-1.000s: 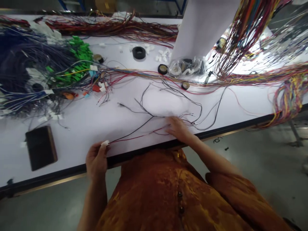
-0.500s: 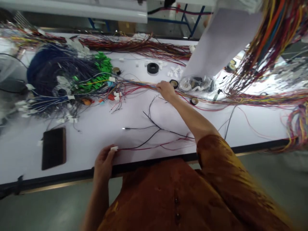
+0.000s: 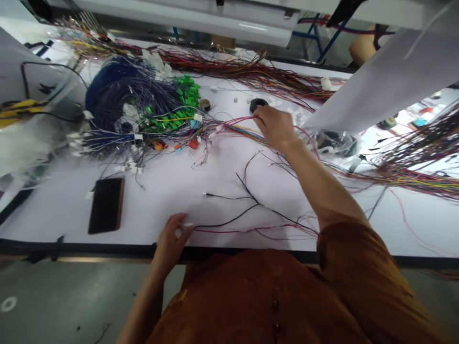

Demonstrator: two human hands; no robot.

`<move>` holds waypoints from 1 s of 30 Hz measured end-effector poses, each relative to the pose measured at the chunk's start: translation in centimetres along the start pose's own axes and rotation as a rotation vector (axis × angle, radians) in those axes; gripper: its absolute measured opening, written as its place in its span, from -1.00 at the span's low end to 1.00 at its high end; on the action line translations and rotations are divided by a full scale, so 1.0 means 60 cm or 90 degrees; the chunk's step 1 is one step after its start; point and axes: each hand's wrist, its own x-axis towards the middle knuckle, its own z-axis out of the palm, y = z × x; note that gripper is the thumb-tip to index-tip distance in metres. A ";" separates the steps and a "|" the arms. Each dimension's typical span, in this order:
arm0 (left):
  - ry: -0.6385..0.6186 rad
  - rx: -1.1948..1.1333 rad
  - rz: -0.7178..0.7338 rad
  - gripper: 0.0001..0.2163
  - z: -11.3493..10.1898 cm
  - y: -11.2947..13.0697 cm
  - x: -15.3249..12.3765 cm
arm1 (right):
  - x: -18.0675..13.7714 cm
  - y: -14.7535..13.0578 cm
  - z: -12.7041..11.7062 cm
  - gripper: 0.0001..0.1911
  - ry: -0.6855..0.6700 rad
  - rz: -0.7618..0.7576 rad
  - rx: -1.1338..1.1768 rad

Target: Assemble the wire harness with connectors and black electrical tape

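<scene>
At the table's front edge, my left hand pinches a small white connector between thumb and fingers. Red wires and a black branched cable run rightward from about there along the white table. Farther back, my right hand is closed on thin red wires, raised a little off the multicoloured wire bundle. Just behind its fingers lies a roll of black tape, partly covered by the hand. Whether the fingers touch the roll I cannot tell.
A phone lies at the left. Behind it sit coiled dark blue wires with green connectors. Long red and brown wires line the back. A plastic bag with tape rolls is on the right.
My right hand has drawn red wires up out of the bundle, toward the black tape roll. My left hand keeps hold of the white connector. The whole view has shifted.
</scene>
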 end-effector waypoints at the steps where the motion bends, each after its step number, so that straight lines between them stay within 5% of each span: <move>1: -0.003 0.015 0.015 -0.58 -0.003 0.009 0.006 | -0.014 0.004 -0.022 -0.70 0.008 0.022 -0.004; 7: -0.072 -0.156 0.098 -0.73 -0.004 0.106 0.052 | -0.122 0.005 -0.081 -0.77 0.124 0.114 0.250; 11: -0.196 -0.419 0.107 -0.75 0.018 0.177 0.088 | -0.222 -0.056 -0.066 -0.79 0.141 0.137 0.454; 15: -0.200 -0.610 0.040 -0.64 0.041 0.218 0.113 | -0.314 -0.130 -0.026 -0.81 0.074 0.114 0.555; 20: -0.246 -0.607 -0.062 -0.72 0.052 0.217 0.111 | -0.378 -0.177 0.014 -0.85 0.039 0.070 0.585; 27: -0.214 -0.448 0.013 -0.80 0.068 0.190 0.084 | -0.392 -0.190 0.028 -0.83 -0.035 0.183 0.666; 30: -0.241 -0.533 0.010 -0.84 0.070 0.187 0.078 | -0.397 -0.187 0.035 -0.71 -0.148 0.257 0.767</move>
